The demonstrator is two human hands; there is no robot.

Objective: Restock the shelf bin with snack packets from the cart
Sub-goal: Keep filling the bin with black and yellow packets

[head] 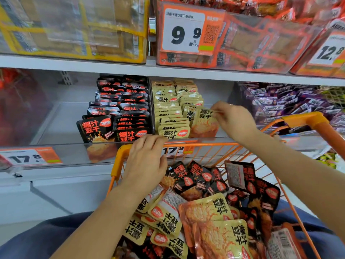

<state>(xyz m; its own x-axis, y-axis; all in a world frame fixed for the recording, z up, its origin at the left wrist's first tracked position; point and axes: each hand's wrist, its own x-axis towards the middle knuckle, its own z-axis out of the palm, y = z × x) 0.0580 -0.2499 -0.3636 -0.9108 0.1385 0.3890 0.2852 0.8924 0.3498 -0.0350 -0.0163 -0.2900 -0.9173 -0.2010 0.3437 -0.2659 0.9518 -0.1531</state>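
- Shelf bin (56, 118) on the middle shelf, with a clear front wall and a bare floor on its left part, sits well left of both hands' fingers.
- Black packets (121, 107) stand in rows inside that bin, up and just left of the left hand's fingertips.
- Price tag (173, 150) reading 17.8 shows on the bin front, just right of the left fingers.
- Left hand (147, 159) lies palm down with fingers straight and slightly apart; the fingertips reach the bin's front edge above the orange cart (121, 152) rim, and they hold nothing.
- Yellow packets (171, 109) fill rows in the neighbouring section, directly above the left fingertips and just left of the right fingers.
- Loose yellow and black snack packets (205, 212) are piled in the cart, below both hands, the nearest ones touching the left hand's underside.
- Held yellow packet (205, 124) stands upright at the right end of the yellow rows; the right hand (235, 120) pinches its top edge between thumb and curled fingers.
- Purple packets (283, 103) lie heaped in a bin beyond the right fingers, to their right.
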